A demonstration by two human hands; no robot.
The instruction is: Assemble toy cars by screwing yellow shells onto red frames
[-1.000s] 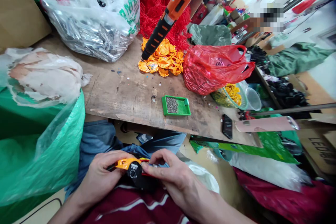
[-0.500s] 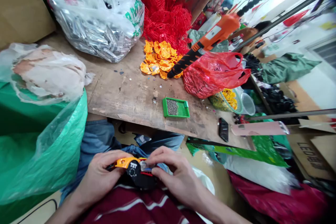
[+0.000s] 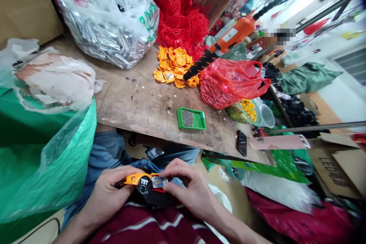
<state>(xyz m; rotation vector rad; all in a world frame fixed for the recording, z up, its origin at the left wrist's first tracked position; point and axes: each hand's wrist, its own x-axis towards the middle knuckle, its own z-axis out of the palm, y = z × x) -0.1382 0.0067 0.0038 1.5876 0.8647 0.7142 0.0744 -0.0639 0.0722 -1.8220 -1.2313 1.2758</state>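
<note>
My left hand (image 3: 114, 188) is closed around the left end of an orange-and-black plastic assembly (image 3: 137, 178), held low in front of my shirt. The assembly has a round black part with white markings facing up, and red edging at its right. A clear plastic piece (image 3: 158, 182) sits in the assembly's right side. My right hand (image 3: 190, 187) pinches that clear piece at its right end between thumb and fingers. The assembly's underside is hidden.
On the wooden table (image 3: 137, 110) are a green tray (image 3: 202, 122) of small metal parts, orange shells (image 3: 174, 65), a bag of clear pieces (image 3: 108, 26), red netting-like plastic (image 3: 183, 15) and a red bag (image 3: 225, 84). An orange power screwdriver (image 3: 234, 36) hangs over the shells. A phone (image 3: 241, 143) lies right.
The clear piece shows more of its length in the assembly, and my right fingertips have moved slightly right along it. My left hand keeps its hold. The view has shifted a little.
</note>
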